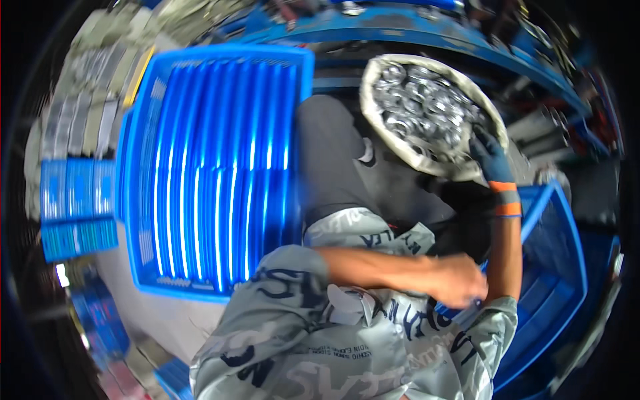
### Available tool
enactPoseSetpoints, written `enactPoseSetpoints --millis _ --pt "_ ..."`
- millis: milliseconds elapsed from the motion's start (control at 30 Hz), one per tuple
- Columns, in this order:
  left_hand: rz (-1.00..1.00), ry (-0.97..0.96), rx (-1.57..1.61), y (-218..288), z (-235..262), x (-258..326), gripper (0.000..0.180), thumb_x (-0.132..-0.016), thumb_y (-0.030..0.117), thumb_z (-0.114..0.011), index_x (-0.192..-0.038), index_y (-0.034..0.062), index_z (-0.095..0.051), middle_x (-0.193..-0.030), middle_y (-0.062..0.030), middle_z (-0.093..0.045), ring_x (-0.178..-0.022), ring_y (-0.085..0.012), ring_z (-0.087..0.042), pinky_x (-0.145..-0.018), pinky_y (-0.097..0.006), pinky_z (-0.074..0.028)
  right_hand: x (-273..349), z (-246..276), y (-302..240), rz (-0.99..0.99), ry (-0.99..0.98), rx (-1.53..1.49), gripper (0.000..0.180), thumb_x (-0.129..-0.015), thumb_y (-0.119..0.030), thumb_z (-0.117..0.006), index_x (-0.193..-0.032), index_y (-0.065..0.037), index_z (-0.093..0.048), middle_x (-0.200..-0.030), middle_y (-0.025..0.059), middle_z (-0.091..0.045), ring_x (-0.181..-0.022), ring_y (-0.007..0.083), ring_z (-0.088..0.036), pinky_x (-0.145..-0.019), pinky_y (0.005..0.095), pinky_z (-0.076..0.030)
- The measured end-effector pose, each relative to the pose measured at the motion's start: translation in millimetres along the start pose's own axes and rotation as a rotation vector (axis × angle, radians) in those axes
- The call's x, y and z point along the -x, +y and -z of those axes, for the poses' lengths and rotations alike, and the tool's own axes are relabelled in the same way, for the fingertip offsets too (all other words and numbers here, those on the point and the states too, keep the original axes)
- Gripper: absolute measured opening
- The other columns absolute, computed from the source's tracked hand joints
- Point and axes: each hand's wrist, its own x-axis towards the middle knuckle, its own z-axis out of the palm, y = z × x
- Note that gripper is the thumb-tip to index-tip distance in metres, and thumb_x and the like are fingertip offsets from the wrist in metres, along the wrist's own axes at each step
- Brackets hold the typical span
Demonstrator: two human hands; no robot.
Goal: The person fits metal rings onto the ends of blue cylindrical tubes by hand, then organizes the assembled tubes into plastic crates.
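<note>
My bare left hand [459, 280] reaches across my body to the right, its fingers curled closed. A small dark-blue bit shows at its fingertips, too blurred to name. My right hand [490, 157] wears a dark glove with an orange and grey cuff. It is at the right edge of a round, pale cloth-rimmed container [393, 148], and its fingertips are among the metal pieces. Many shiny, ring-like metal pieces [427, 100] fill that container. How far the gloved fingers are closed does not show.
Left of my legs stands a large blue crate [148, 220] packed with long glossy blue tube-like pieces [213, 180]. At the right is another blue crate [567, 253]. Small blue boxes [79, 190] and stacked grey bundles [80, 123] line the far left. A blue metal frame [400, 33] spans the back.
</note>
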Motion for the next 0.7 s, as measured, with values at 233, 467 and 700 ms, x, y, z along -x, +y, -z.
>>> enactPoseSetpoints --millis 233,467,700 --pt "1.308 0.766 -0.937 51 219 349 0.058 -0.094 0.038 -0.094 -0.135 0.0029 -0.075 -0.136 -0.0223 -0.075 -0.126 -0.0413 -0.074 -0.107 -0.051 -0.06 -63 -112 74 0.095 0.071 1.271 0.082 -0.101 -0.045 -0.075 -0.175 -0.026 -0.044 -0.171 0.0244 -0.054 -0.14 0.0547 -0.063 -0.11 0.0624 -0.056" --pt "2.034 0.46 -0.43 77 155 499 0.075 -0.081 0.054 -0.094 -0.134 0.004 -0.076 -0.136 -0.0218 -0.078 -0.126 -0.0422 -0.075 -0.108 -0.05 -0.059 -98 -80 69 0.0 0.068 1.09 0.081 -0.087 -0.039 -0.09 -0.16 -0.018 -0.063 -0.127 0.0214 -0.082 -0.116 0.0486 -0.078 -0.095 0.0596 -0.062" --pt "1.791 0.637 0.028 83 217 546 0.101 -0.076 0.038 -0.098 -0.158 -0.0081 -0.061 -0.144 -0.0261 -0.075 -0.131 -0.0368 -0.073 -0.113 -0.046 -0.058 -73 -73 45 -0.007 0.23 0.779 0.037 -0.09 -0.019 -0.08 -0.124 -0.006 -0.085 -0.111 0.0241 -0.084 -0.108 0.043 -0.081 -0.099 0.0493 -0.062"
